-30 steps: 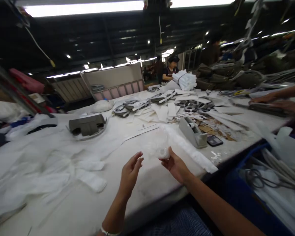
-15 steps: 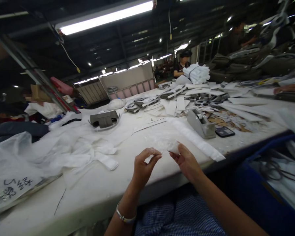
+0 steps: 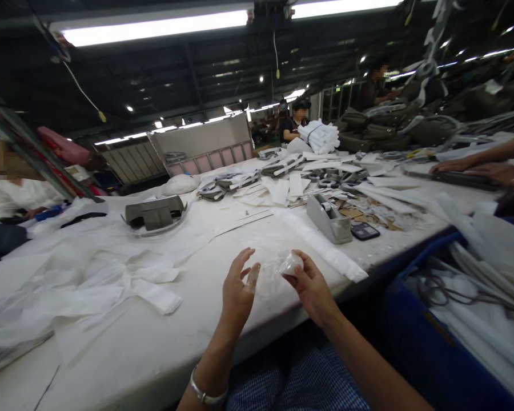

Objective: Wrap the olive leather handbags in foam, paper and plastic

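My right hand [image 3: 312, 288] pinches a crumpled piece of clear plastic film [image 3: 289, 264] above the near part of the white table [image 3: 188, 319]. Facing it on the left, my left hand [image 3: 239, 288] has its thumb and fingers apart. Thin film stretches toward the left fingers; whether it touches them I cannot tell. Beyond my right hand stand a grey tape dispenser [image 3: 328, 220] and a dark flat device [image 3: 365, 230]. A long white padded strip [image 3: 321, 245] lies between the dispenser and my hands.
White sheets [image 3: 124, 279] spread over the left side, with a grey-brown moulded fabric piece [image 3: 156, 212] behind. Foam strips and cut pieces [image 3: 282, 188] pile up farther back. A blue bin [image 3: 428, 331] stands at lower right. Another person's hands [image 3: 475, 165] work at the right edge.
My left fingers have spread from a pinch. My right hand still holds the film, now more bunched up. The view has turned right, bringing the other person's hands further into sight.
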Motion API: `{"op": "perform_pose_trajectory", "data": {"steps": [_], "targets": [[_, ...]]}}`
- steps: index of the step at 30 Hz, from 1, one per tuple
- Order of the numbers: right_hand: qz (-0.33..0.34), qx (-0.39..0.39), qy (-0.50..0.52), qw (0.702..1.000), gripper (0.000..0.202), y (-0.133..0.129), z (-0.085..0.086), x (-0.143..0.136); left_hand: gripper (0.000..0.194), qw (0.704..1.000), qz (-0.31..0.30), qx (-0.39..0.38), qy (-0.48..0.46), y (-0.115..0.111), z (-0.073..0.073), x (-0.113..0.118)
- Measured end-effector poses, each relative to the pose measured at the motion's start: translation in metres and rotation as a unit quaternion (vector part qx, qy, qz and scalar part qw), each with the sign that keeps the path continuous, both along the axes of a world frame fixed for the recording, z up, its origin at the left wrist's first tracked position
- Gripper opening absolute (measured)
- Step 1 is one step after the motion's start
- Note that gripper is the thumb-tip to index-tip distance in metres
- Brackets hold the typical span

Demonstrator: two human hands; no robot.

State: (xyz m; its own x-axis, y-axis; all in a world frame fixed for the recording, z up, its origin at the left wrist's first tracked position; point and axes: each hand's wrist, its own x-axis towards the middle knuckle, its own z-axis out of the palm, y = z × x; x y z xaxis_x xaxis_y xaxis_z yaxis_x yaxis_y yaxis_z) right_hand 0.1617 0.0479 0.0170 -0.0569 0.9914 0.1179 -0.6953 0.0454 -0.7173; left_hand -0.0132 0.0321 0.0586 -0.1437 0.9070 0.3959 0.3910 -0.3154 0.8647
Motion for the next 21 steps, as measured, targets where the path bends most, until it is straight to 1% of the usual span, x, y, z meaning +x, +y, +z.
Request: {"op": "perform_pose_trajectory", "data": {"steps": [2,4,5,7,9,11,13,16,18,21], "targets": [[0.007,0.033,-0.037,0.999,0.038,0.0,0.004,0.006,0.046,0.997,-0.03,0.005,0.066,0.008,0.001,0.003],[0.027,0.049,-0.067,0.996,0.042,0.001,0.008,0.009,0.047,0.994,-0.078,-0.013,0.081,0.013,0.003,0.008],[0.038,0.05,-0.076,0.995,0.046,0.002,0.009,0.01,0.043,0.993,-0.091,-0.016,0.075,0.016,0.003,0.011],[0.048,0.042,-0.092,0.994,0.052,0.007,0.008,0.009,0.031,0.995,-0.079,-0.004,0.062,0.021,0.004,0.017],[0.045,0.026,-0.1,0.994,0.054,0.012,0.005,0.007,0.02,0.997,-0.044,0.021,0.057,0.026,0.001,0.022],[0.045,0.014,-0.108,0.993,0.056,0.017,0.0,0.004,0.013,0.997,-0.025,0.035,0.056,0.03,-0.003,0.025],[0.049,0.013,-0.152,0.987,0.062,0.02,-0.005,0.002,0.011,0.997,-0.031,0.042,0.058,0.031,-0.007,0.027],[0.024,0.018,-0.267,0.963,0.074,0.022,-0.011,0.002,0.011,0.994,-0.076,0.037,0.07,0.029,-0.013,0.029],[0.013,0.022,-0.318,0.948,0.071,0.022,-0.013,0.004,0.014,0.991,-0.101,0.033,0.078,0.027,-0.016,0.03],[0.017,0.054,-0.335,0.94,0.053,0.023,-0.016,0.007,0.014,0.992,-0.097,0.033,0.076,0.026,-0.017,0.03]]}}
